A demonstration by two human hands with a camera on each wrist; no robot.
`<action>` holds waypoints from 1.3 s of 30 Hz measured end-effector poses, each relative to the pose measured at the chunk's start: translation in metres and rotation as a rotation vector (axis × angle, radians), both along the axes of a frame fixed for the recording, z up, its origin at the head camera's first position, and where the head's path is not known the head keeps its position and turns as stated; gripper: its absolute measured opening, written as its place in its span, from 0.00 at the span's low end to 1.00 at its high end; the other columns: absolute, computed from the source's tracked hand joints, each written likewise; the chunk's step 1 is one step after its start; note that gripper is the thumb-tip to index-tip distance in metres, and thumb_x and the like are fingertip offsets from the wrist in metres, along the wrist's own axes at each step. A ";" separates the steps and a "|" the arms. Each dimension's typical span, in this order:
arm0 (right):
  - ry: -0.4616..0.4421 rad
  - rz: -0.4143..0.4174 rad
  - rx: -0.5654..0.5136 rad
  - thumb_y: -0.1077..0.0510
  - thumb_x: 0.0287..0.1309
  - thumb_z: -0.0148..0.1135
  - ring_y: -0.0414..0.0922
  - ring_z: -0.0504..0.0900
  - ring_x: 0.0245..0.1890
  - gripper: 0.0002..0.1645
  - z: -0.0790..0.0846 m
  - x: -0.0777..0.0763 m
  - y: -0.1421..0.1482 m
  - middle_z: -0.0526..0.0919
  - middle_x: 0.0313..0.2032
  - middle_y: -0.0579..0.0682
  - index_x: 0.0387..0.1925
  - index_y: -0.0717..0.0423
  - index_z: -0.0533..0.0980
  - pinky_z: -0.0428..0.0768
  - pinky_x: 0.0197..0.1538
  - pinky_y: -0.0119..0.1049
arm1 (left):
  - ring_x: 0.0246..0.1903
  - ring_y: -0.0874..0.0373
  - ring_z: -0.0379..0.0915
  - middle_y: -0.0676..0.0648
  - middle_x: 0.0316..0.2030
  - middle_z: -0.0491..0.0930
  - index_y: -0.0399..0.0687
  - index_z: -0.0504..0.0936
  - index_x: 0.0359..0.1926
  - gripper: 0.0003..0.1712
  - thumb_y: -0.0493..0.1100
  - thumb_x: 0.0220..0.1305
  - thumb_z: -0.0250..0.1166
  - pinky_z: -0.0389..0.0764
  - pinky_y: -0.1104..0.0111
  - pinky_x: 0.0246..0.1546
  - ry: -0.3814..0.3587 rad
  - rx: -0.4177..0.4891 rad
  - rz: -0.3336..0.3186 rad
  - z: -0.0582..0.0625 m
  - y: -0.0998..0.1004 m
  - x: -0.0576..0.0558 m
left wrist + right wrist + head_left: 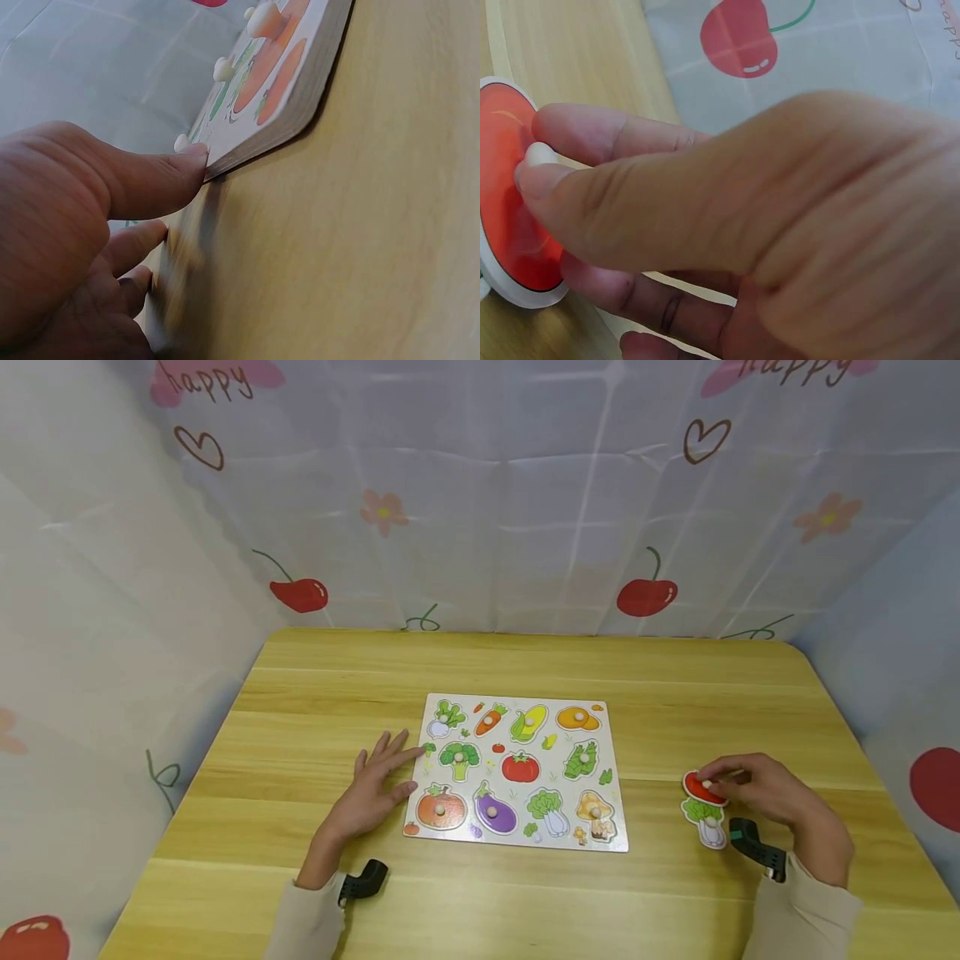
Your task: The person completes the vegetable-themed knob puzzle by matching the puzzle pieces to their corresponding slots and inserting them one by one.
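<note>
My right hand [772,793] pinches the white knob [541,155] of a red tomato puzzle piece [697,792] right of the board. Just below it lies a bok choy puzzle piece [702,812], partly overlapped by the tomato in the head view. On the table lies a wooden vegetable puzzle board [517,793]. Its tomato and bok choy spots show pictures without knobs, while the other large vegetables carry knobs. The left hand [367,797] is at the board's left side, fingers extended. In the left wrist view its thumb [161,180] touches the board's edge.
The wooden table [660,685] reaches back to a printed curtain [495,527], with more curtain at both sides. A black wrist camera sits on each wrist: one left [365,881], one right [757,852] beside the bok choy piece.
</note>
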State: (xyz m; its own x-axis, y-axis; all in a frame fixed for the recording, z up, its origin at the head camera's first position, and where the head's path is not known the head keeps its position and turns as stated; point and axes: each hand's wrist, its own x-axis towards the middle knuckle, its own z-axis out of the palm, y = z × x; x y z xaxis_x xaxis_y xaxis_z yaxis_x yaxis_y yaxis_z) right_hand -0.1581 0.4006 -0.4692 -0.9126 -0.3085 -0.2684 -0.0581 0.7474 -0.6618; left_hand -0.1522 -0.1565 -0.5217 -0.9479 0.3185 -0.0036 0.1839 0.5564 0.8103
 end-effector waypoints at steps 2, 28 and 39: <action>0.015 0.006 0.007 0.69 0.64 0.60 0.43 0.82 0.37 0.10 -0.001 0.000 -0.001 0.84 0.43 0.63 0.44 0.68 0.82 0.81 0.35 0.32 | 0.78 0.36 0.31 0.36 0.77 0.52 0.47 0.74 0.68 0.30 0.34 0.66 0.65 0.23 0.36 0.70 -0.001 -0.001 -0.001 0.000 0.000 0.000; 0.116 0.007 0.082 0.68 0.64 0.61 0.33 0.78 0.35 0.07 0.000 -0.006 -0.014 0.85 0.41 0.56 0.42 0.61 0.83 0.77 0.36 0.29 | 0.78 0.36 0.31 0.36 0.77 0.52 0.46 0.73 0.69 0.30 0.35 0.67 0.64 0.24 0.36 0.70 0.002 0.003 -0.013 0.002 -0.001 0.000; 0.147 0.010 0.056 0.69 0.62 0.61 0.43 0.80 0.36 0.08 0.002 -0.014 -0.036 0.85 0.41 0.58 0.39 0.59 0.83 0.79 0.34 0.30 | 0.78 0.35 0.32 0.35 0.77 0.52 0.46 0.74 0.68 0.29 0.34 0.66 0.64 0.23 0.36 0.70 -0.001 0.005 -0.009 0.003 0.000 -0.001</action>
